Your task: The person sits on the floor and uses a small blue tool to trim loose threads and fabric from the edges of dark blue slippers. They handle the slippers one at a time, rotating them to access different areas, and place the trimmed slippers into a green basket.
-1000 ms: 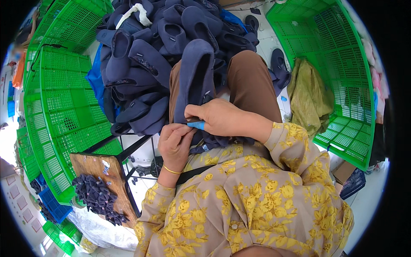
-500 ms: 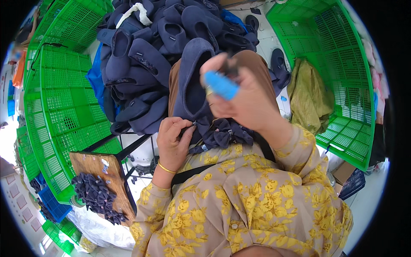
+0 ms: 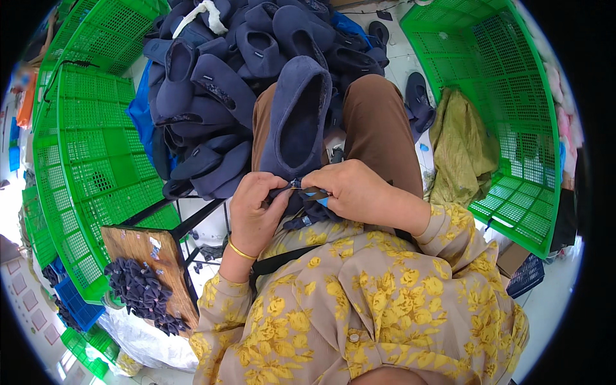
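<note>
A dark navy fabric slipper [image 3: 287, 122] lies across my lap, its opening upward and its near end between my hands. My left hand [image 3: 253, 208], with a gold bangle at the wrist, pinches a small bit of dark fabric at that end. Close against it is my right hand [image 3: 362, 192], closed around a small dark tool [image 3: 314, 193], largely hidden by the fingers. Blue tape shows beneath the right fingers. Something thin and shiny glints between the fingertips, too small to name. Dark fabric bows [image 3: 311, 215] rest on my lap just below.
A large heap of navy slippers [image 3: 218, 109] lies beyond my knees. Green plastic crates stand at left [image 3: 96, 147] and right [image 3: 513, 90], the right one with an olive cloth [image 3: 465, 147]. A wooden-topped stool [image 3: 144, 240] at my left bears piled dark bows [image 3: 144, 289].
My right hand has come down from above the slipper to its near end, beside my left hand. The left hand keeps its pinch there.
</note>
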